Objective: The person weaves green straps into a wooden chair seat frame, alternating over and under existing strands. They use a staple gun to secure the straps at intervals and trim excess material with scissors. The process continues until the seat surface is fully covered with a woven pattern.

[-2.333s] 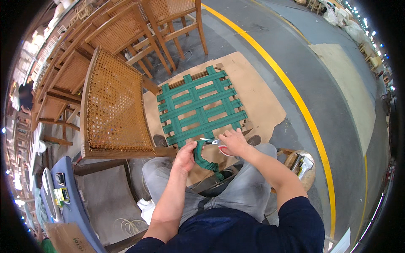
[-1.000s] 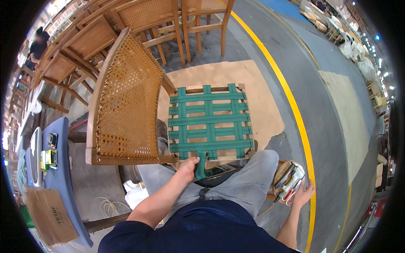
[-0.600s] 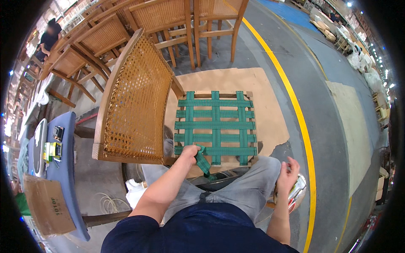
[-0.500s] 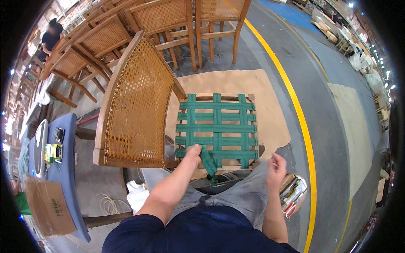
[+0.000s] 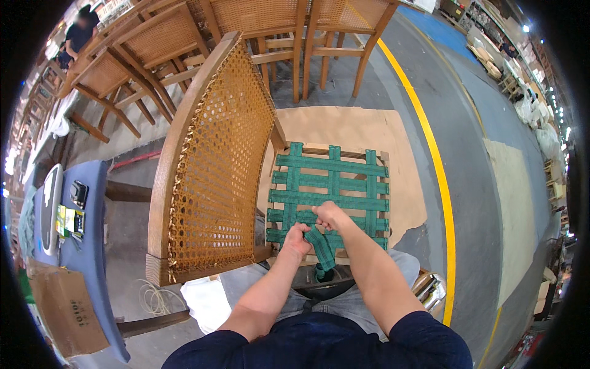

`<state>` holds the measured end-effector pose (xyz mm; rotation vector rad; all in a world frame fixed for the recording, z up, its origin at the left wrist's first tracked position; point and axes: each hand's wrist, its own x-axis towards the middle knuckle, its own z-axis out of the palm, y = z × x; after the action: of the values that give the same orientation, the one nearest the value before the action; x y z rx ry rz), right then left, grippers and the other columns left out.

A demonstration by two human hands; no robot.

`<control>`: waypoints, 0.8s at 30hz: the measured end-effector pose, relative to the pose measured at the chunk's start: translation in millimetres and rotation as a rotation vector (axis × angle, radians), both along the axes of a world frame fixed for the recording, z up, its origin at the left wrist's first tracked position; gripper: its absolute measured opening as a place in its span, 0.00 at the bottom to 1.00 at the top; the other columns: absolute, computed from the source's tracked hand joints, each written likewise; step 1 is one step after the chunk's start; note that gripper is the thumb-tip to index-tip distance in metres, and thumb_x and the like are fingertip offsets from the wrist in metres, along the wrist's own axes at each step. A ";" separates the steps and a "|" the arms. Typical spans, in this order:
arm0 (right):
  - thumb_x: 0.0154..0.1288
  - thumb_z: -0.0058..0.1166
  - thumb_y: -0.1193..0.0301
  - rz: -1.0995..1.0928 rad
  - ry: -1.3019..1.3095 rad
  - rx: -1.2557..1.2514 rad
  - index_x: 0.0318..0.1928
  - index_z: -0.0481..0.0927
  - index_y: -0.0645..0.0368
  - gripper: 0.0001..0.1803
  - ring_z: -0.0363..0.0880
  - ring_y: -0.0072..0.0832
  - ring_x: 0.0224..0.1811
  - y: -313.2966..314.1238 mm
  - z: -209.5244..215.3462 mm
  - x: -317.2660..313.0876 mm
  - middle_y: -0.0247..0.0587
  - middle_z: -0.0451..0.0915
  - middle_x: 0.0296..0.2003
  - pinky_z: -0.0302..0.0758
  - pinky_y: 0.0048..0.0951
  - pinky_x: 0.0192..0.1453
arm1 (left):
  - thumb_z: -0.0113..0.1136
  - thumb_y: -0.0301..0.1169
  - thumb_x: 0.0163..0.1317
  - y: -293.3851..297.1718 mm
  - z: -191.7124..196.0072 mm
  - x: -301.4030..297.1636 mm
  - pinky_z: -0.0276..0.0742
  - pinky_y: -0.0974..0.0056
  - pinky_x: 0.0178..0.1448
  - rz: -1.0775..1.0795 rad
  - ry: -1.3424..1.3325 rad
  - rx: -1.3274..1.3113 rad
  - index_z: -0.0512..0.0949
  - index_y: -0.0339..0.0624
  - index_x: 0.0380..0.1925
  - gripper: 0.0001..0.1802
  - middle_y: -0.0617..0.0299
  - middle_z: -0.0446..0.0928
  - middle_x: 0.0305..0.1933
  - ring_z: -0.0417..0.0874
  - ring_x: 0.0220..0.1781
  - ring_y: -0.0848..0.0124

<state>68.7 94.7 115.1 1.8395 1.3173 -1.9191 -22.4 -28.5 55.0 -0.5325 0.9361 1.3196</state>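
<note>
Loose green woven webbing strap (image 5: 321, 246), at near edge of wooden seat frame laced with green webbing (image 5: 330, 190); left hand (image 5: 297, 238) clenched around strap; right hand (image 5: 329, 215) pinching its upper end; cane-backed wooden chair (image 5: 215, 166) just left.

Your knees sit at the near edge of the seat frame (image 5: 332, 194), which lies on a cardboard sheet (image 5: 375, 132) on the floor. Webbing straps (image 5: 329, 182) cross the frame both ways. Your left hand (image 5: 297, 237) & right hand (image 5: 330, 215) meet at the frame's near edge, a loose strap end (image 5: 322, 246) between them, hanging toward your lap. Cane chair back (image 5: 218, 166) stands along the frame's left edge. More chairs (image 5: 289, 31) behind the sheet. Table (image 5: 74, 240) far left, cardboard box (image 5: 61, 310) at its near end.
</note>
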 end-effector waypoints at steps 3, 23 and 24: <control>0.74 0.58 0.62 -0.177 0.025 -0.046 0.39 0.77 0.61 0.14 0.60 0.25 0.14 6.4 -20.4 5.9 0.32 0.71 0.20 0.60 0.33 0.18 | 0.52 0.18 0.59 13.6 17.4 12.9 0.82 0.53 0.49 -0.048 -0.072 0.043 0.75 0.44 0.39 0.11 0.61 0.77 0.39 0.82 0.41 0.60; 0.67 0.64 0.76 -0.406 0.450 0.551 0.40 0.80 0.61 0.05 0.78 0.20 0.24 35.8 -27.5 0.8 0.31 0.77 0.28 0.78 0.25 0.24 | 0.51 0.38 0.75 11.4 79.4 8.9 0.85 0.53 0.48 -0.317 0.554 0.242 0.67 0.42 0.69 0.26 0.52 0.78 0.58 0.88 0.39 0.59; 0.66 0.64 0.76 -0.327 0.392 0.629 0.41 0.80 0.60 0.06 0.79 0.23 0.26 42.4 -29.2 1.0 0.35 0.79 0.29 0.78 0.28 0.28 | 0.50 0.38 0.76 30.4 79.3 3.6 0.85 0.53 0.49 -0.236 0.425 0.267 0.65 0.43 0.70 0.26 0.52 0.75 0.61 0.87 0.38 0.60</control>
<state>69.7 137.0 85.9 2.1225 2.0444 -2.3056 -18.8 2.0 134.3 0.0706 1.1077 1.3374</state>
